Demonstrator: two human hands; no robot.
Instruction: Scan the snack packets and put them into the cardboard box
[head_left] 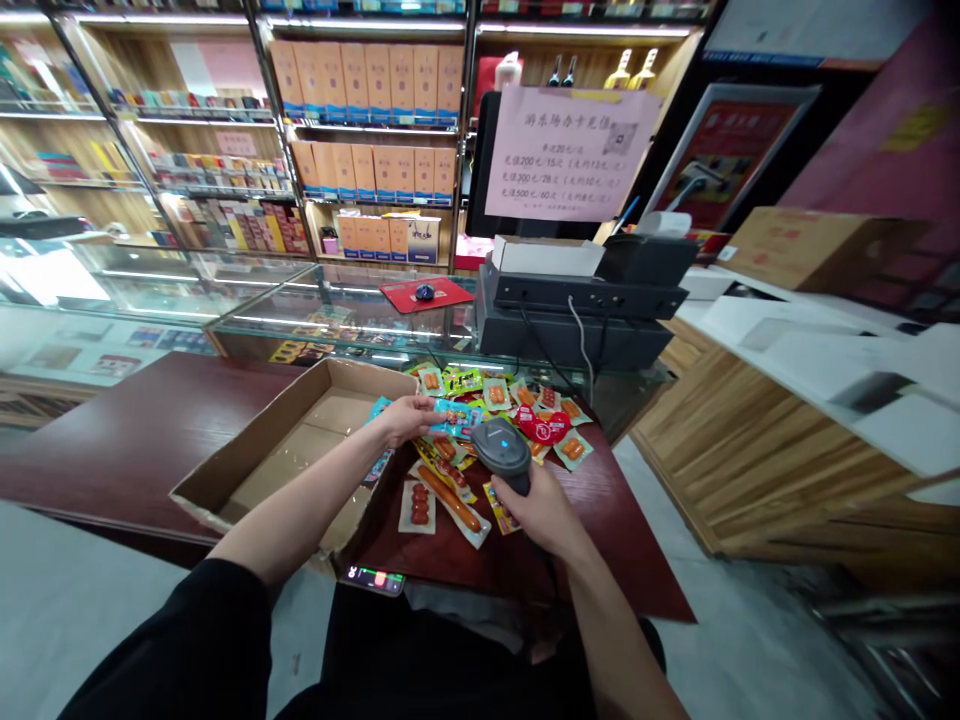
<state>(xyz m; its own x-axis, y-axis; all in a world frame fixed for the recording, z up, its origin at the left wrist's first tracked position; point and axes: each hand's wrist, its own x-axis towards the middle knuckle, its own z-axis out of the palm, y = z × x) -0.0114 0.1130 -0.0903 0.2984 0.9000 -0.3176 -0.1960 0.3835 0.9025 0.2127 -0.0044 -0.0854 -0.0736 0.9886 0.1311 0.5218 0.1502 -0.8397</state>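
My left hand (411, 420) pinches a blue snack packet (457, 419) over the pile, beside the right side of a cardboard box (281, 445). Wrapped round the handle of a dark barcode scanner (501, 447) is my right hand (541, 505); the scanner's head is close to the blue packet. Under and around them lie several packaged snacks: a long sausage pack (452, 500), a small red sausage pack (418, 507), a red packet (544, 427) and an orange sausage pack (573, 450). More blue packets (380, 464) show at the box's right edge.
All this rests on a dark red table (630, 540). A phone (373, 579) is at its front edge. Behind stand a glass counter (345, 300), a mouse (424, 292) on a red mat, and a monitor with a pink sign (570, 155). A wooden cabinet (787, 440) is on the right.
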